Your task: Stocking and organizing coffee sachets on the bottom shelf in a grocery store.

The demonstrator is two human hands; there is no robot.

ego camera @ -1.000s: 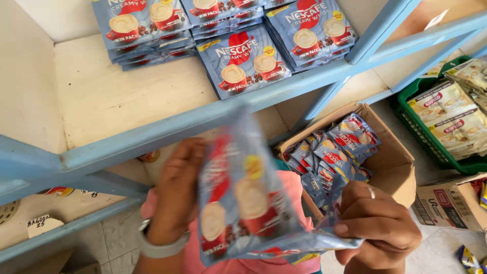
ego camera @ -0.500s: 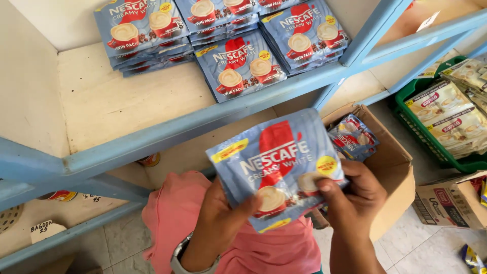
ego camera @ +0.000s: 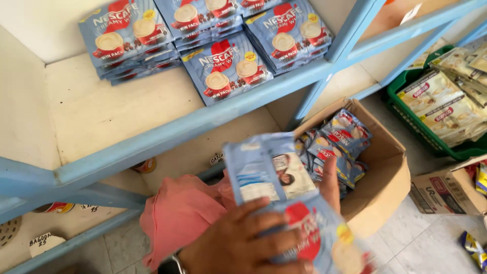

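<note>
Now | left hand (ego camera: 243,243) grips blue sachet packs (ego camera: 284,203), fanned | right hand (ego camera: 329,182) behind, grip unclear

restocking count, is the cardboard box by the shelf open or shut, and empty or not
Open and not empty. The cardboard box has its flaps folded outward, and blue coffee sachet packs are heaped inside. How deep the heap goes cannot be told.

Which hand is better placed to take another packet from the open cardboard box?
Probably the right. The right hand sits behind the held packets, right beside the cardboard box. The left hand lies across the packets' front, farther from the box, and seems to carry them.
</note>
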